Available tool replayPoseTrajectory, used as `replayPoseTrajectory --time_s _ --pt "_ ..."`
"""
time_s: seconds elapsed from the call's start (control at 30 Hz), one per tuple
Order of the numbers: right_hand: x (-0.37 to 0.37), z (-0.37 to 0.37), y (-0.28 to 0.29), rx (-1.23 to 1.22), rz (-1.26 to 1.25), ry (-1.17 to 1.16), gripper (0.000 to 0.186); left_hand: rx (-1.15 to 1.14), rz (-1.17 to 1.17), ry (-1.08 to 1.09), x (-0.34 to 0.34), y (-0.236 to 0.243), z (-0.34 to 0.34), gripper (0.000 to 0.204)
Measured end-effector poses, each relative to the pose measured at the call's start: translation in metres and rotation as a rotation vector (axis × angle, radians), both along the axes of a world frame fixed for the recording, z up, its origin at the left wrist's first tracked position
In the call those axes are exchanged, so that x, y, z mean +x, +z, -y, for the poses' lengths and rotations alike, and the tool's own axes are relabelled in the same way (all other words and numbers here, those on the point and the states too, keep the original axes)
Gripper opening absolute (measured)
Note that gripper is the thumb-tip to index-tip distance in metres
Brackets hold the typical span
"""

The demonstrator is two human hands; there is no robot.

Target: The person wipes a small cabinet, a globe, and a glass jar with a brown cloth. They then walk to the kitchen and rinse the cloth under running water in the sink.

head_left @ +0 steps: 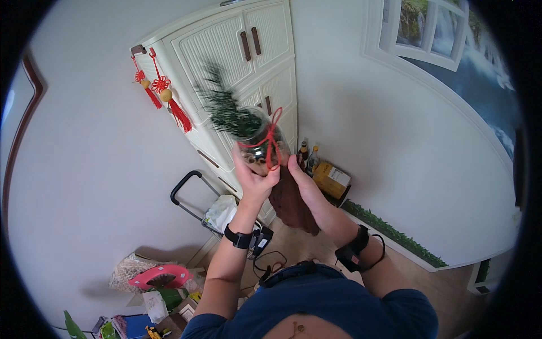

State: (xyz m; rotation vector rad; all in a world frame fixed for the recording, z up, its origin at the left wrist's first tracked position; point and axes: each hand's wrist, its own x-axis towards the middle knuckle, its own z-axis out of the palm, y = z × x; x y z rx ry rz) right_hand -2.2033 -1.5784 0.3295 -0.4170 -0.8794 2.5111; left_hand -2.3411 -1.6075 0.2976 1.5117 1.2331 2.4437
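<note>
A clear glass jar (260, 148) with a red cord tied in a bow round its neck is held up in front of me, tilted to the left. A dark green needle-like sprig (223, 107) sticks out of its mouth, and small brown bits show through the glass. My left hand (254, 179) grips the jar's lower left side, thumb across the front. My right hand (301, 176) is at the jar's lower right, with a dark brown cloth (293, 204) hanging from it; its fingers are mostly hidden behind cloth and jar.
A cream cabinet (217, 42) with red tassel ornaments (164, 90) stands ahead. Bottles (313, 157) and a cardboard box (332, 179) sit by the right wall. Left of my arms are a folding trolley (195, 212) with a white bag and a pile of clutter (161, 288).
</note>
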Motion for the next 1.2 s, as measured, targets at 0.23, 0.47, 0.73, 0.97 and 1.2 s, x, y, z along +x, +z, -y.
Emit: replayPoseTrajectory --time_s 0.23,0.47,0.73,0.97,1.2 --pt "-0.008 -0.001 -0.052 0.267 0.143 -0.327 0.035 -0.162 -0.042 -0.006 -0.010 -0.005 0.002 0.102" --pt "0.038 -0.002 -0.015 0.107 -0.032 -0.375 0.044 -0.195 0.405 -0.341 -0.018 0.002 0.012 0.064" --pt "0.023 -0.012 0.018 1.009 0.137 -0.354 0.030 -0.330 0.094 -0.335 0.019 0.000 0.020 0.070" --pt "0.035 -0.054 0.018 0.639 0.049 -0.048 0.065 -0.484 0.600 -0.834 0.018 -0.005 0.040 0.076" --pt "0.019 -0.044 0.006 0.524 0.010 -0.322 0.058 -0.674 0.249 -0.354 0.017 0.019 0.040 0.059"
